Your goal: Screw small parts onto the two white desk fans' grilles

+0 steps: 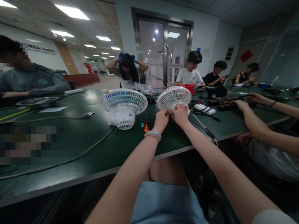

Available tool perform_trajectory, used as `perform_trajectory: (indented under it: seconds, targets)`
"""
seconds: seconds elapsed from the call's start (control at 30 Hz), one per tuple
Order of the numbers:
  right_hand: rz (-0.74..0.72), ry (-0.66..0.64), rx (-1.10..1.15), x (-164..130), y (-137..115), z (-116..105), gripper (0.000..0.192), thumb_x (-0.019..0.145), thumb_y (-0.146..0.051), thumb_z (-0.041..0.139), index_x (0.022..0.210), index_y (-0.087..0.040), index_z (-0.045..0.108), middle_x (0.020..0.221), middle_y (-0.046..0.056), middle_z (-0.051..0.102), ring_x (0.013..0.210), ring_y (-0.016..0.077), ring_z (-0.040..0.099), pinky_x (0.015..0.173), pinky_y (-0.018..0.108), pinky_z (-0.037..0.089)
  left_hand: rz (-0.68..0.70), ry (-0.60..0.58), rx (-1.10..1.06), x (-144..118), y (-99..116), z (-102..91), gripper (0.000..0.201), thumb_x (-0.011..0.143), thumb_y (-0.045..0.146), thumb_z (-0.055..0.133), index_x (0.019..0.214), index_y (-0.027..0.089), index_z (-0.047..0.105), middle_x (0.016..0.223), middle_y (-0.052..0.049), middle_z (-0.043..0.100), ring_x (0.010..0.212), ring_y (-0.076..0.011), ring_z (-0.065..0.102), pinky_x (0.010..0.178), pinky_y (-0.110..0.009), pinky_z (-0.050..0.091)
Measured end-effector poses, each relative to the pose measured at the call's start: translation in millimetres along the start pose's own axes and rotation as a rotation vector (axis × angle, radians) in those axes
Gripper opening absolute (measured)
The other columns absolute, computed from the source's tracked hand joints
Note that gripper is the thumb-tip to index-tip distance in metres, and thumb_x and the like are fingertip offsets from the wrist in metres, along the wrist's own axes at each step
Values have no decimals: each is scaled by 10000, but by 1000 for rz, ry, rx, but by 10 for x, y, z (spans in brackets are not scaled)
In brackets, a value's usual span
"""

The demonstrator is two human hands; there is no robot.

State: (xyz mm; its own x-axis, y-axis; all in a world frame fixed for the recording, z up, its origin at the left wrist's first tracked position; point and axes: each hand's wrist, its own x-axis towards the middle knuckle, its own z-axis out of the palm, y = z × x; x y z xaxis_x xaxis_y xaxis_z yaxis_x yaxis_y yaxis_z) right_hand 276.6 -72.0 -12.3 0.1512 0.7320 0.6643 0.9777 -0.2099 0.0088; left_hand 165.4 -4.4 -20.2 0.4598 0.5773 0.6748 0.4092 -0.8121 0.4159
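Note:
Both my hands are stretched out over a dark green table (77,146). My right hand (180,113) grips the back of a small white desk fan (174,96) that stands tilted. My left hand (161,119), with a bead bracelet on its wrist, is closed against the same fan from the left, fingers pinched on a small part I cannot make out. A second white fan with blue blades (123,107) stands to the left, untouched. A small orange screwdriver (146,126) lies between the two fans.
Grey cables (93,146) trail over the table's left side. A white power bank (204,108) and black cable lie right of the fan. A neighbour's arms (257,124) reach to dark parts on the right. Several people sit at the far side.

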Motion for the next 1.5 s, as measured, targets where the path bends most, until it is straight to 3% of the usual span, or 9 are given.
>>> perform_trajectory:
  seconds: [0.4,0.6,0.97,1.17,1.5]
  targets:
    - [4,16,-16,-7,4,13,239,797,-277,488,948,-237,668,1052,110,498,1028,274,304,822,420,201,98,6,49,-2,28,8,228,771,61,447,921,157,589,906,-66,654,847,-163,593,794,-270,448]
    - [-2,36,-2,-12,9,10,230,798,-271,485,924,-238,674,1037,105,501,1022,270,311,821,417,200,63,-30,142,-13,32,-1,199,776,60,431,870,152,579,877,-79,637,827,-176,580,780,-294,447]
    - [-8,2,-20,-5,13,-10,247,801,-292,481,961,-245,663,1056,104,493,1040,277,302,825,420,204,91,9,24,11,10,34,183,726,38,466,795,159,585,841,-53,608,820,-162,557,805,-303,456]
    - [-6,-1,-28,-7,4,-20,235,797,-307,489,926,-234,671,1075,108,484,1040,279,298,828,425,205,27,157,-91,33,4,63,125,683,44,538,761,137,565,961,-87,536,851,-153,548,763,-276,488]
    - [-5,2,-17,-8,7,-22,231,792,-297,492,929,-237,668,1063,101,490,1032,273,299,822,418,206,60,136,-83,25,-19,66,129,681,38,527,677,142,603,972,-80,551,928,-162,546,889,-302,441]
